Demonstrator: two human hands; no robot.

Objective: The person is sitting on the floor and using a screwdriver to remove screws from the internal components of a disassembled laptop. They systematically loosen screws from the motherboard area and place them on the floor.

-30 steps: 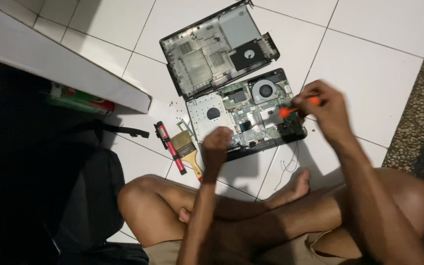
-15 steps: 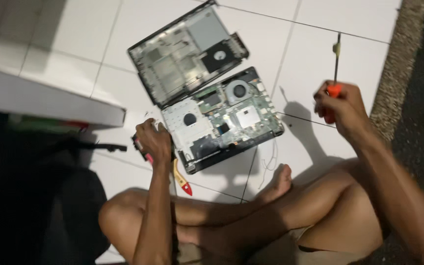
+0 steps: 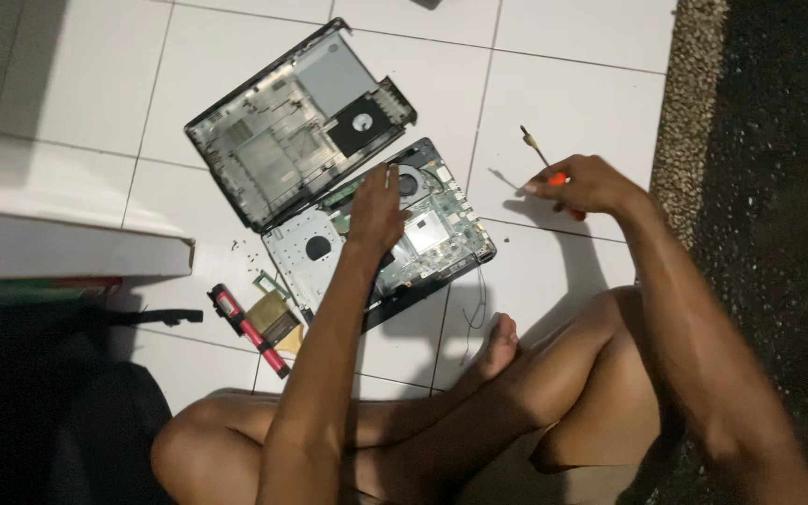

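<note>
Fingers of the left hand (image 3: 378,208) are laid, loosely spread, on the exposed motherboard (image 3: 385,245) of a dismantled laptop resting on the white tiled floor (image 3: 554,84). An orange-handled screwdriver (image 3: 546,168) is gripped in the right hand (image 3: 584,183), raised off the board. Beside the board the detached bottom cover (image 3: 292,131) is seen.

Cover (image 3: 278,140) behind motherboard (image 3: 423,234) — touching.

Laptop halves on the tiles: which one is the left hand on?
The circuit-board half with the round fan, nearer the person, under the left hand; the empty grey shell lies untouched.
</note>
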